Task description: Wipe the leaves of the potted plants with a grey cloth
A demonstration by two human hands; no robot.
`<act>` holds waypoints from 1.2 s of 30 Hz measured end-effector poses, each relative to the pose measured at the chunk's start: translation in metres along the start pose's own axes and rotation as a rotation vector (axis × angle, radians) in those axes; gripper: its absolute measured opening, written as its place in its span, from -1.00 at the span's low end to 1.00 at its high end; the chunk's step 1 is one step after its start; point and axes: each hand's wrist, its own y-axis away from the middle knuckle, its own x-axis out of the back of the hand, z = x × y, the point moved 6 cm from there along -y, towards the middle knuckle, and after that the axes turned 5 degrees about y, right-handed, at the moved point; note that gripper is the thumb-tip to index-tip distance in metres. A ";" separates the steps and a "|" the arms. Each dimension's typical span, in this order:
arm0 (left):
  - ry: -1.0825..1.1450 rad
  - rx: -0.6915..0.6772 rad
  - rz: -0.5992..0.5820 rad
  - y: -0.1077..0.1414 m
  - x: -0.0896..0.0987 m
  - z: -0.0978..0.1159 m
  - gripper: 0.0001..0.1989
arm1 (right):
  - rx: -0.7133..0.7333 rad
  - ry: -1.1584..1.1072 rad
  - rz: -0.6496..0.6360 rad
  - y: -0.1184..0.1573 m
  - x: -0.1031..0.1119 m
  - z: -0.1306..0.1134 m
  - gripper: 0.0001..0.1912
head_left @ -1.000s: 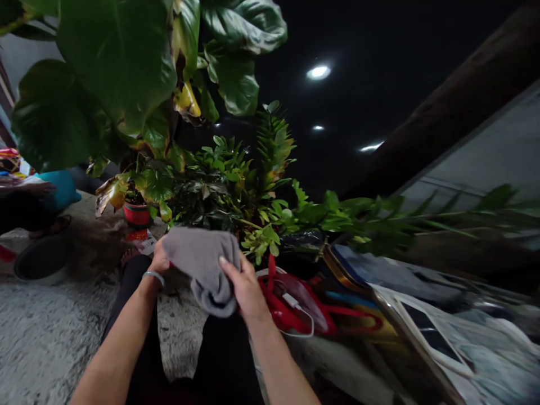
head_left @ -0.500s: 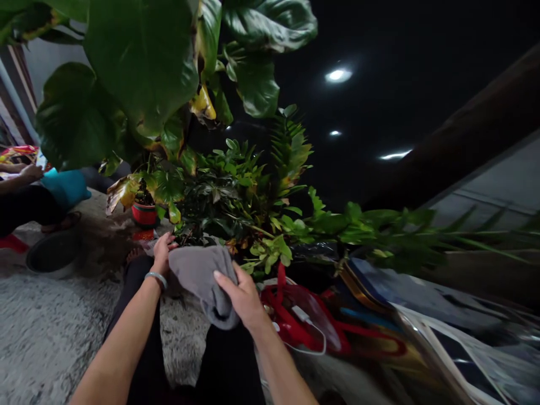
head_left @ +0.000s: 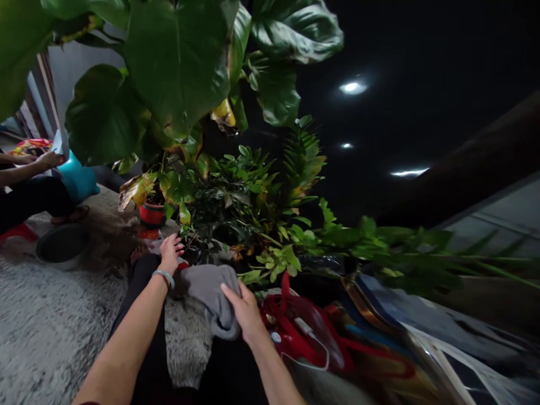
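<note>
1. Overhead, a dark ceiling with round lamps [head_left: 352, 87], mostly behind foliage.
2. Across the upper frame, broad glossy leaves [head_left: 177, 62] of a large houseplant, with a lower mass of smaller-leaved plants [head_left: 232, 197] beyond the hands.
3. Underfoot, a rough concrete floor [head_left: 54, 315], with a black basin [head_left: 62, 244] off to the left.
4. At the far left, a seated co-worker's hand [head_left: 49, 160], well apart from the wearer's own hands, near a teal cushion [head_left: 78, 180].
5. Just past the left hand, a red flowerpot [head_left: 152, 214]; to the right of the right hand, a red-handled bag [head_left: 304, 332] with a white cable [head_left: 307, 363] across it.
6. Between the two hands, a bunched grey cloth [head_left: 211, 298] over the black-trousered lap [head_left: 143, 292], its long axis running from upper left to lower right.
7. Right hand [head_left: 247, 312] nearer, fingers curled over the cloth's right side and apparently gripping it, thumb hidden.
8. Left hand [head_left: 171, 253] open, fingers spread and raised, holding nothing, just beside the cloth's upper-left end; a pale bracelet [head_left: 164, 277] on the wrist.
</note>
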 end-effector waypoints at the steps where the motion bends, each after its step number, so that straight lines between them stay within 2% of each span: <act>1: -0.004 0.006 -0.003 0.001 0.000 -0.001 -0.87 | 0.017 -0.034 0.056 -0.004 0.007 -0.011 -0.55; 4: -0.010 0.023 -0.013 0.004 0.001 -0.005 -0.85 | 0.104 -0.128 0.246 -0.028 0.024 -0.044 -0.46; 5: -0.010 0.028 -0.015 0.004 0.000 -0.006 -0.84 | 0.120 -0.149 0.294 -0.035 0.026 -0.048 -0.43; 7: -0.007 0.037 -0.018 0.005 0.000 -0.009 -0.85 | 0.074 -0.169 0.321 -0.043 0.022 -0.040 -0.41; 10: 0.002 0.053 -0.028 0.002 -0.001 -0.009 -0.88 | -0.082 -0.109 0.256 -0.031 0.004 -0.001 -0.48; 13: 0.016 0.062 -0.038 -0.003 -0.002 -0.005 -0.87 | -0.139 0.002 0.101 -0.003 -0.016 0.025 -0.55; 15: 0.025 0.067 -0.041 -0.006 -0.002 -0.001 -0.86 | -0.117 0.039 -0.036 0.007 -0.029 0.023 -0.55; 17: 0.030 0.076 -0.044 -0.009 -0.001 0.003 -0.85 | -0.082 0.050 -0.069 0.004 -0.031 0.006 -0.53; 19: 0.031 0.087 -0.048 -0.011 0.000 0.005 -0.85 | -0.030 0.017 0.069 -0.011 -0.019 -0.018 -0.50; 22: 0.031 0.100 -0.067 -0.012 0.000 0.006 -0.86 | 0.086 -0.105 0.379 -0.037 0.010 -0.050 -0.45; 24: 0.031 0.105 -0.086 -0.012 -0.001 0.006 -0.85 | 0.110 -0.172 0.467 -0.044 0.018 -0.055 -0.44; 26: 0.029 0.107 -0.098 -0.012 -0.002 0.004 -0.83 | 0.020 -0.162 0.391 -0.041 0.008 -0.045 -0.47; 28: 0.021 0.109 -0.101 -0.012 -0.003 0.001 -0.82 | -0.084 -0.085 0.210 -0.027 -0.012 -0.027 -0.52; 30: 0.009 0.107 -0.103 -0.011 -0.004 -0.003 -0.82 | -0.092 0.002 0.036 -0.006 -0.032 -0.017 -0.54; 31: 0.002 0.103 -0.107 -0.011 -0.004 -0.004 -0.83 | -0.067 0.025 -0.009 0.002 -0.037 -0.016 -0.54; 33: -0.014 0.084 -0.120 -0.008 -0.004 -0.005 -0.85 | -0.008 0.016 -0.004 0.010 -0.035 -0.026 -0.53; 36: -0.043 0.015 -0.162 0.003 -0.004 -0.003 -0.86 | 0.106 -0.076 0.142 0.000 -0.011 -0.064 -0.48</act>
